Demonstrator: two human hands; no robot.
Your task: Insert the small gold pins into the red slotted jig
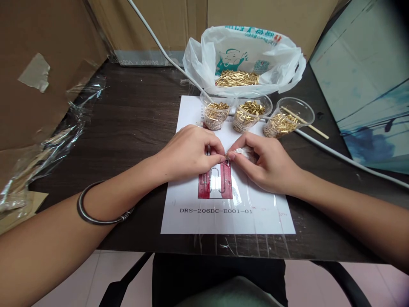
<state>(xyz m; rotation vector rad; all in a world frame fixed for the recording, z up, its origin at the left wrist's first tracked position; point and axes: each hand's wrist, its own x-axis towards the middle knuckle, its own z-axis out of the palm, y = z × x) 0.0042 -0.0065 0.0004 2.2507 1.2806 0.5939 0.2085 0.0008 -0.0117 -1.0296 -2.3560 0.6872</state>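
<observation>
My left hand [194, 151] and my right hand [266, 160] meet over the printed sheet [268, 213], their thumbs and index fingers pinched tip to tip. Something small and metallic shows between the fingertips, too small to name. A crumpled white piece [245, 152], like tissue, is tucked in the curled fingers of my right hand. Under the fingertips lies a flat rectangle with red sides [226, 183] and dark curved outlines, partly hidden by my left hand. Just beyond are three clear plastic cups, left [216, 117], middle [245, 119] and right [277, 125], with small gold-coloured metal pieces.
A white plastic bag [204, 64] behind the cups holds more gold-coloured rods [238, 78]. A thin wooden stick [315, 129] leans out of the right cup. A white cable [345, 155] crosses the dark table [128, 106]. Cardboard [153, 25] stands around the back and left.
</observation>
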